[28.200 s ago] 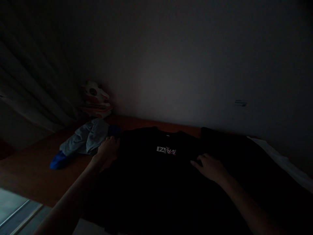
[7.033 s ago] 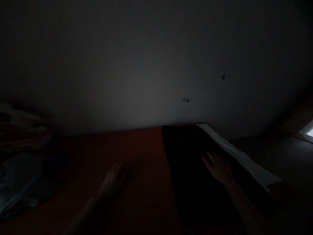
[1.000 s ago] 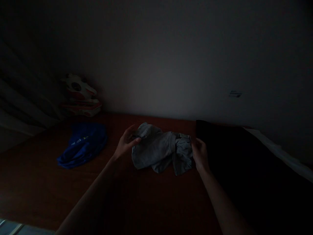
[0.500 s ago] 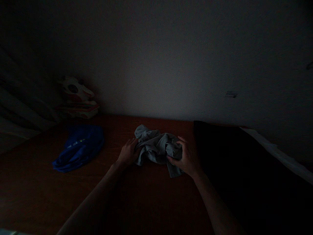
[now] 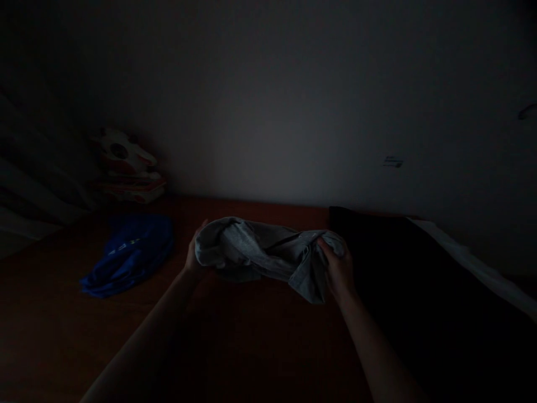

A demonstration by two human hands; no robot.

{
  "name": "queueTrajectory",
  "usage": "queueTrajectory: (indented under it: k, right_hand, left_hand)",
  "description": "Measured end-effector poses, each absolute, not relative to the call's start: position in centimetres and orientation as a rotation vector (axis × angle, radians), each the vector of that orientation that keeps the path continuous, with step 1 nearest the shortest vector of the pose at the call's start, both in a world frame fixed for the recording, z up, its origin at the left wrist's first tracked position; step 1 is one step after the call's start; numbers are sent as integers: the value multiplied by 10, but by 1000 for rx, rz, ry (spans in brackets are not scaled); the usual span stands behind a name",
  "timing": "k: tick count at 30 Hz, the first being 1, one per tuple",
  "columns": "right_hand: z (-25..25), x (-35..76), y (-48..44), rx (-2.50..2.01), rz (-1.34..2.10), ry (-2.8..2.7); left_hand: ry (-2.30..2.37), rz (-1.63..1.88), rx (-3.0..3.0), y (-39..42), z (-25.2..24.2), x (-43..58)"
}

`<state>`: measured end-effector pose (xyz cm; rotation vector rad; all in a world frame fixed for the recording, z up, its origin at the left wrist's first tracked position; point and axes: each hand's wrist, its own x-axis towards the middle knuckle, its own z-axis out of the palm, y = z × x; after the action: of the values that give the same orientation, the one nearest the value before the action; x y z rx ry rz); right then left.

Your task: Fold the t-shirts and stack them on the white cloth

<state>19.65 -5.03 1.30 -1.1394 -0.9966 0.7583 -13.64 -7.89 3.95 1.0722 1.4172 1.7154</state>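
The room is very dim. A crumpled light grey garment (image 5: 260, 254) hangs stretched between both hands just above the reddish-brown surface (image 5: 235, 347). My left hand (image 5: 193, 258) grips its left end, fingers mostly hidden behind the cloth. My right hand (image 5: 338, 268) is closed on its right end, with a flap of cloth hanging below the fist.
A blue garment (image 5: 128, 252) lies crumpled to the left. A folded black garment (image 5: 403, 280) lies to the right, with a white cloth (image 5: 474, 266) along its far edge. A white-and-red object (image 5: 126, 168) sits in the back left corner by a curtain (image 5: 29, 190). A wall stands behind.
Both hands have moved apart, pulling the bunched grey garment wider and lifting it a little off the surface.
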Motion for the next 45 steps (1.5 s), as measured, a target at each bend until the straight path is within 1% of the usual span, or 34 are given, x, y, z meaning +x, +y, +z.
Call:
queueTrajectory:
  k: [3, 6, 10, 12, 15, 17, 19, 21, 23, 27, 29, 32, 35, 37, 40, 43, 45]
  right_hand:
    - [3, 207, -43, -1241, 564, -1151]
    - [-3, 213, -43, -1281, 393, -1360]
    - [1, 213, -49, -1322, 486, -1390]
    - [8, 212, -52, -1215, 471, -1372]
    - [21, 213, -56, -1037, 277, -1297]
    - [28, 215, -59, -1004, 123, -1273]
    - [32, 217, -61, -1006, 51, -1273]
    - [32, 219, -61, -1005, 104, -1273]
    - [31, 220, -61, -994, 285, -1294]
    - [28, 219, -62, -1071, 763, -1491]
    - [28, 217, -62, -1217, 884, -1586]
    - [23, 215, -59, -1353, 817, -1624]
    - [13, 214, -55, -1294, 612, -1614]
    - [5, 215, -54, -1302, 610, -1651]
    - [-1, 216, -52, -1413, 768, -1736]
    - [-2, 219, -51, -1361, 927, -1816]
    - [0, 220, -50, -1299, 925, -1825]
  left_hand:
    - [1310, 1652, 1017, -78, 44, -128]
    - [1350, 1512, 1082, -77, 46, -125]
    - [1388, 1473, 1199, -77, 48, -131]
    - [1360, 1509, 1202, -79, 50, -136]
    - [1339, 1657, 1171, -81, 49, -142]
    - [1335, 1770, 1128, -81, 46, -145]
    - [1349, 1865, 1069, -79, 41, -148]
    - [1402, 1913, 1032, -77, 35, -150]
    - [1501, 1879, 1048, -76, 30, -151]
    - [1768, 1608, 1299, -78, 30, -155]
    - [1856, 1450, 1523, -79, 34, -157]
    - [1841, 1217, 1979, -80, 40, -161]
    - [1664, 1055, 2412, -81, 40, -162]
    - [1510, 964, 2560, -83, 38, -161]
    - [1440, 849, 2521, -86, 37, -159]
    - [1613, 775, 2294, -86, 41, -156]
    - [1697, 741, 2208, -85, 47, -153]
